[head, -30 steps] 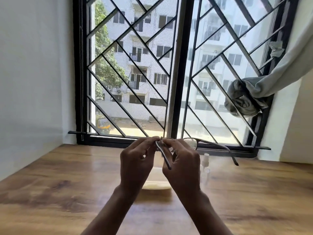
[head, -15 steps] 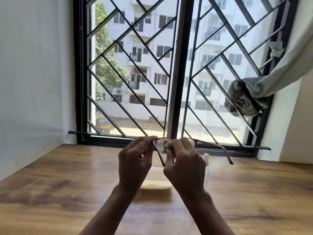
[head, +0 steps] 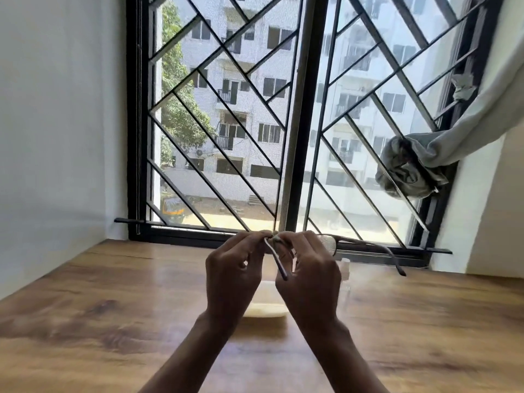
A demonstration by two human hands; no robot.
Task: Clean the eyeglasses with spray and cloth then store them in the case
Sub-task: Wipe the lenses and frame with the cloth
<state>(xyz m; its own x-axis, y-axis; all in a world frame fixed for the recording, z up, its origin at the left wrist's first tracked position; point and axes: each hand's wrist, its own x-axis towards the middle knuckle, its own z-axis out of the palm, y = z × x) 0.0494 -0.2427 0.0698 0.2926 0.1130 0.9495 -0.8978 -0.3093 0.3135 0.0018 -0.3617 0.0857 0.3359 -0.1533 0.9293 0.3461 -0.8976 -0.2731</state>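
A wooden table (head: 85, 321) fills the lower frame. At centre, the left hand (head: 232, 276) and right hand (head: 310, 282) both pinch the eyeglasses (head: 329, 243), held above the table. A pale case (head: 266, 310) lies below them, a small spray bottle (head: 344, 272) just right.

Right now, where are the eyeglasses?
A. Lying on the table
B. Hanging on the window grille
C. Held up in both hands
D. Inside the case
C: both hands, left and right, hold the eyeglasses above the table, temples unfolded.
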